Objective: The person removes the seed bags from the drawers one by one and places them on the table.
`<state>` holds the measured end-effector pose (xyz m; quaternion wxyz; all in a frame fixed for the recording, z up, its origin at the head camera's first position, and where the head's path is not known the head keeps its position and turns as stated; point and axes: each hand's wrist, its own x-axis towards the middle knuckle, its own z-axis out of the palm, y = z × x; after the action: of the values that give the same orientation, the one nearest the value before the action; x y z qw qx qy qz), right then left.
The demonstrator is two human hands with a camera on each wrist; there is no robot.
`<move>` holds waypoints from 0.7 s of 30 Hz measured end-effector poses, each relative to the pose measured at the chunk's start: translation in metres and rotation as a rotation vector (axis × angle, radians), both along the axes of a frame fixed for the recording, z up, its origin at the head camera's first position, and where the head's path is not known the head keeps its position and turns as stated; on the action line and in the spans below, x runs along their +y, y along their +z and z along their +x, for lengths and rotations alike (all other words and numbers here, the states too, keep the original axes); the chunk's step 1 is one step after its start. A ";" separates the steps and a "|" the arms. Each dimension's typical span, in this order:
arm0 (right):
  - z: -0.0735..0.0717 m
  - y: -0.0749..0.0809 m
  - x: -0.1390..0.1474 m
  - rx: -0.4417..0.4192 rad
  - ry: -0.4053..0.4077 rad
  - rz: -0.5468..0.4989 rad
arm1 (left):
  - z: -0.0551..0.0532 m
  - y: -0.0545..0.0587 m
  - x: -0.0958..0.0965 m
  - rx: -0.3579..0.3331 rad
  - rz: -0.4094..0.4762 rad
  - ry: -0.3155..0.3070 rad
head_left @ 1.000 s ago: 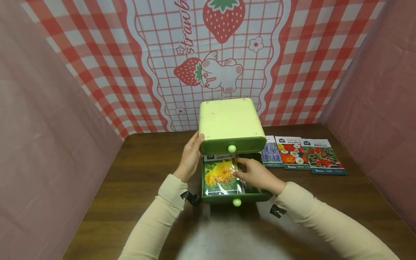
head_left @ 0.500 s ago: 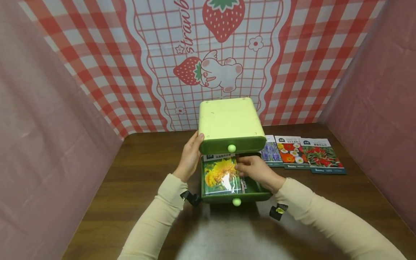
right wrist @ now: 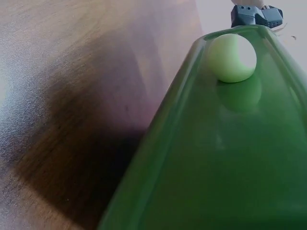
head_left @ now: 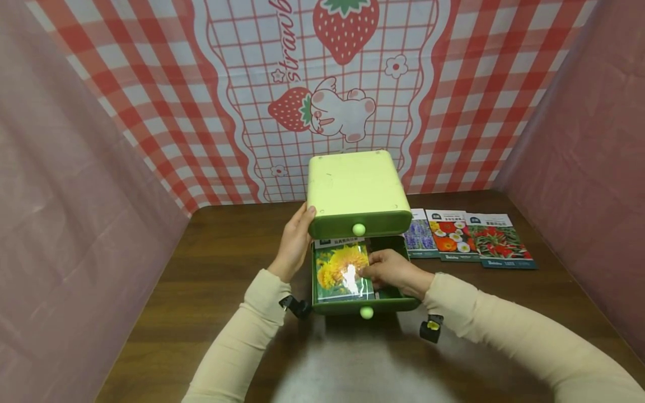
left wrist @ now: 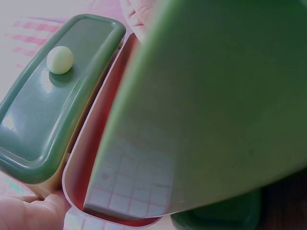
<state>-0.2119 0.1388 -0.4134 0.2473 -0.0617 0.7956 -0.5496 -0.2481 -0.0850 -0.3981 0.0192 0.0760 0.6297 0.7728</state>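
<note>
In the head view, a pale yellow-green drawer box (head_left: 358, 182) has its dark green lower drawer (head_left: 332, 307) pulled out and its upper drawer shut. My left hand (head_left: 293, 243) rests against the box's left side, thumb at the front corner; part of it shows in the left wrist view. Inside the lower drawer lies a seed packet (head_left: 340, 271) with yellow flowers. My right hand (head_left: 395, 271) reaches into the drawer and pinches that packet's right edge, thumb on top. The right wrist view shows only the drawer front (right wrist: 230, 158) and its round knob (right wrist: 231, 57).
Right of the box lie more seed packets: one with purple flowers (head_left: 420, 235), one with orange and white flowers (head_left: 455, 238), one with red flowers (head_left: 499, 240). A red checked cloth (head_left: 166, 106) hangs behind the wooden table (head_left: 221, 268), with pink cloth at both sides.
My right hand has lifted slightly, then lowered at the yellow-flower packet's right edge, with its thumb now over the packet. The left hand and box stay in place.
</note>
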 end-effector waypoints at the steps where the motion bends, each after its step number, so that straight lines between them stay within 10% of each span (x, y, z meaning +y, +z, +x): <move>1: 0.000 0.000 0.000 -0.002 0.007 0.005 | 0.000 0.000 0.000 0.001 0.004 0.002; 21: -0.003 0.010 0.009 -0.019 -0.055 -0.013 | 0.001 0.000 0.000 0.016 0.005 0.002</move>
<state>-0.2149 0.1483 -0.4038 0.2393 -0.0363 0.7909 -0.5621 -0.2468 -0.0850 -0.3978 0.0134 0.0815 0.6282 0.7737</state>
